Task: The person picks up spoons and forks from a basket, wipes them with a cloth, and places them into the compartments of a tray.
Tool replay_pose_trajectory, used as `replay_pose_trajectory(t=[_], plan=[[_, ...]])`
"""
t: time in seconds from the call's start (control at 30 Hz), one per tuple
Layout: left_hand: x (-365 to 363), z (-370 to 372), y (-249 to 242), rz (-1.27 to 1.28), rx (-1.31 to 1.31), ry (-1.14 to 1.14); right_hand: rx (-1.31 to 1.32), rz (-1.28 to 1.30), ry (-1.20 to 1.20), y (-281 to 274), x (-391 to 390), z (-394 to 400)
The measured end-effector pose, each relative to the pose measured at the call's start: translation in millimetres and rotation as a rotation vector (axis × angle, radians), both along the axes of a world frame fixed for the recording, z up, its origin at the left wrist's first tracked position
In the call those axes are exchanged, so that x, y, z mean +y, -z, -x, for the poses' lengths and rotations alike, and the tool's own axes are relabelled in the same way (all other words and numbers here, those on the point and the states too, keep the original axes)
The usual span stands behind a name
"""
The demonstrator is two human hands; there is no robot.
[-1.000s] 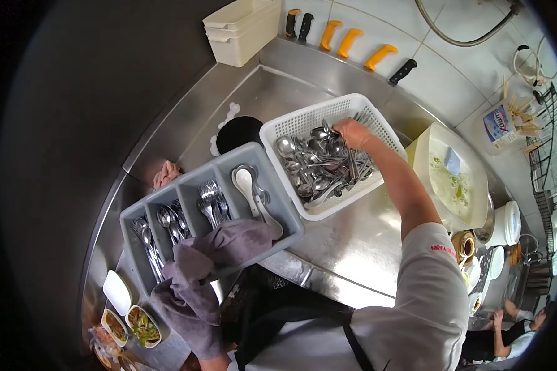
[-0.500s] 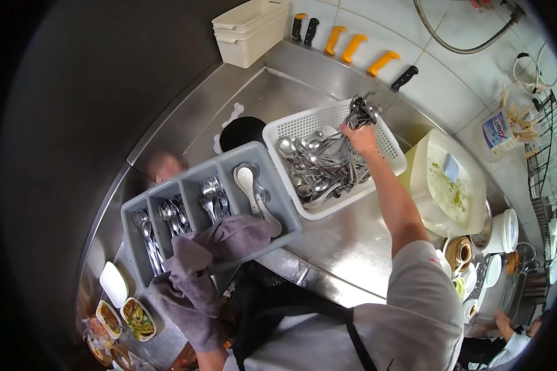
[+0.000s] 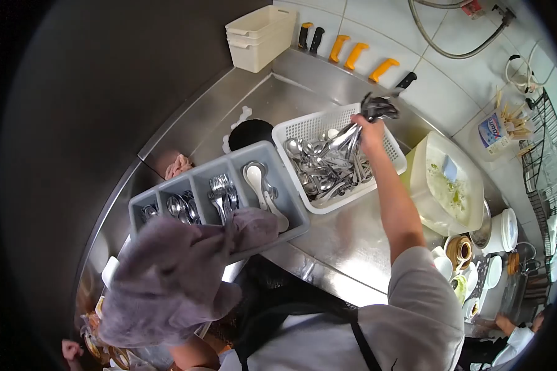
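My right hand [image 3: 370,131] is closed around a bunch of metal spoons [image 3: 379,107], whose raised ends are blurred. It is over the far right side of a white perforated basket [image 3: 325,212] heaped with loose metal cutlery [image 3: 331,170]. A mauve-grey towel [image 3: 167,278] covers my left hand, so its fingers are hidden. The towel lies across the near side of a grey cutlery tray [image 3: 300,232]. Metal spoons [image 3: 181,207], forks [image 3: 221,191] and white spoons [image 3: 255,179] occupy the tray's compartments.
Right of the basket is a tub of cloudy liquid [image 3: 476,213] with a blue sponge [image 3: 450,167]. Several knives [image 3: 356,55] line the back wall beside stacked cream bins [image 3: 260,46]. Another person's hand [image 3: 72,350] shows at lower left; another person [image 3: 510,346] is at lower right.
My left arm and the towel have moved left and closer to the camera, covering more of the tray. My right hand has shifted slightly right with the spoons. Another person's hand has appeared at lower left.
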State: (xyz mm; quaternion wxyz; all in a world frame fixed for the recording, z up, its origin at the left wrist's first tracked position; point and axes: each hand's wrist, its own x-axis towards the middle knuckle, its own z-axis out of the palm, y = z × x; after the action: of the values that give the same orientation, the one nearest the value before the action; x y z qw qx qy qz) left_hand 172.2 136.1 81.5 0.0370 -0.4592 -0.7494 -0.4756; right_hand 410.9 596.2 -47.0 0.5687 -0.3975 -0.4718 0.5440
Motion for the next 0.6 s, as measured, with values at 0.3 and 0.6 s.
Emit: replay_pose_trajectory(t=[0.3,0.6], plan=[[60,-18,-38,-0.019,0.611,0.338,0.283,0.042,-0.270,-79,-129,-2],[69,-119,-41,0.305,1.337,0.186,0.228,0.130,-0.069,-51,-322,21]])
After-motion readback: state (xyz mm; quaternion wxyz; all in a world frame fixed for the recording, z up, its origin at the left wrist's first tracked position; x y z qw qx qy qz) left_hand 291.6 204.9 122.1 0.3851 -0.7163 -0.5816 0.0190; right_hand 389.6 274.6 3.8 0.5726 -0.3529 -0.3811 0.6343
